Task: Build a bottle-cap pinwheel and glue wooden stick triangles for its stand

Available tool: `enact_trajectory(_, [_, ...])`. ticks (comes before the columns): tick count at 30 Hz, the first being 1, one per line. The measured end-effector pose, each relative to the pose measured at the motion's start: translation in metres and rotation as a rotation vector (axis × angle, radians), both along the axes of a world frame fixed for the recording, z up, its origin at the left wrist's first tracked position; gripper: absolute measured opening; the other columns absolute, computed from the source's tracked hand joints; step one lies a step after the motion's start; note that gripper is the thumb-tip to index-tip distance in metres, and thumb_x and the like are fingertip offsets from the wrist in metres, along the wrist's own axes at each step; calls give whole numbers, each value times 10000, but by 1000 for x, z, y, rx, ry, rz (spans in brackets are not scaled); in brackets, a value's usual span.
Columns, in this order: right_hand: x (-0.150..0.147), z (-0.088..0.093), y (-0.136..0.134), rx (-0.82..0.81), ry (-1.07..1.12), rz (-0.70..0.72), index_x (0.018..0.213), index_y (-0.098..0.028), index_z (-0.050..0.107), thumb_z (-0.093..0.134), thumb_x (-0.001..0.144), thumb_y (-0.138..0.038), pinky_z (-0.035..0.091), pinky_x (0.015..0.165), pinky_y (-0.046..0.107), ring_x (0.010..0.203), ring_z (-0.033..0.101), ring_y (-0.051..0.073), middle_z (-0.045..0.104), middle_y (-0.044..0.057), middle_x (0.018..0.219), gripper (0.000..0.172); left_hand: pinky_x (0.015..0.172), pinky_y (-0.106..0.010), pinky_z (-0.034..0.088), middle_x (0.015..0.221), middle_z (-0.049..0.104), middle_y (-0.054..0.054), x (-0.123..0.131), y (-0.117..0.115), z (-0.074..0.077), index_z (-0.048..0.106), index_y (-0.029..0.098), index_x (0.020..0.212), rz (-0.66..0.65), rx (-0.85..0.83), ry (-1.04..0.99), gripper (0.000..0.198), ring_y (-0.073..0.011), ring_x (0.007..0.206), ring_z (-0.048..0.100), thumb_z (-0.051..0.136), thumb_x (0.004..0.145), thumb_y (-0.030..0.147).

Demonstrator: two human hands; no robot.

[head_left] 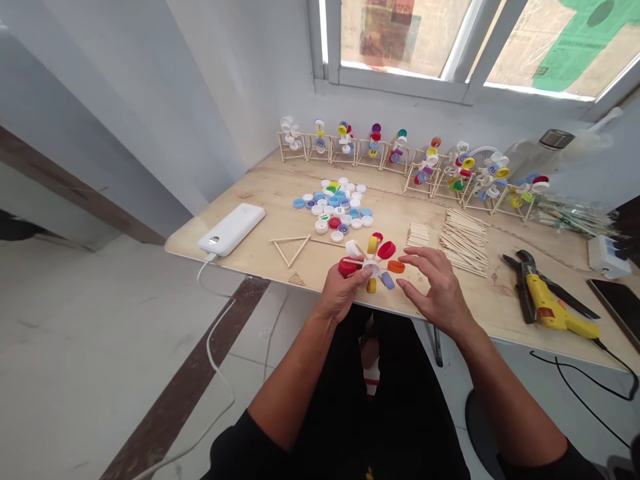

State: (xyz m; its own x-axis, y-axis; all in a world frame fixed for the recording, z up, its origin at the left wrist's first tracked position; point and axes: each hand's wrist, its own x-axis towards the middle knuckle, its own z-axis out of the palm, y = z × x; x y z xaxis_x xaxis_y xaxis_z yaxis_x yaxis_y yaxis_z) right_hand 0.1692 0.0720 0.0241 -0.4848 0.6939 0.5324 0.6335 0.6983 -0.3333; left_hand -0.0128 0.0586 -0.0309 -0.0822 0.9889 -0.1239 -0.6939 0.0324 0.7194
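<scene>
My left hand [340, 293] grips a bottle-cap wheel [371, 269] by its white hub, above the table's front edge. Sticks run out from the hub to caps in red, yellow, white, orange and lilac. My right hand [437, 290] is just right of the wheel, thumb and fingers apart around its orange cap [396, 267]; whether a fingertip touches that cap I cannot tell. Behind the wheel lies a pile of loose bottle caps [340, 203], mostly white and blue. A triangle of sticks [290, 248] lies flat to the left.
Stick frames with cap wheels [375, 150] line the back. Long sticks [464, 240] and short sticks [418, 235] lie right of centre. A yellow glue gun [555, 310], black-handled pliers [525, 280] and a phone [617, 307] are at right. A white power bank [233, 229] with its cable sits left.
</scene>
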Motion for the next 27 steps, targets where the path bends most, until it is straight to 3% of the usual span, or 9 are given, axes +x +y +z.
enact_trajectory(12, [-14,-4,5,126,-72,-12,893,-224,565,541,830,-224,387,899,464,1090,497,282,600,96,1131,68,778,-274,452,777,687,-10,-1,3,0,659,141,847,-45,-6,-18,342,-136,751,630,830,553,174])
enact_trajectory(27, [-14,-11,7,171,-63,-14,850,-225,568,533,814,-176,404,859,446,1064,513,275,612,90,1104,71,802,-289,453,769,692,-22,0,4,0,683,136,827,-51,4,21,331,-147,772,633,838,549,224])
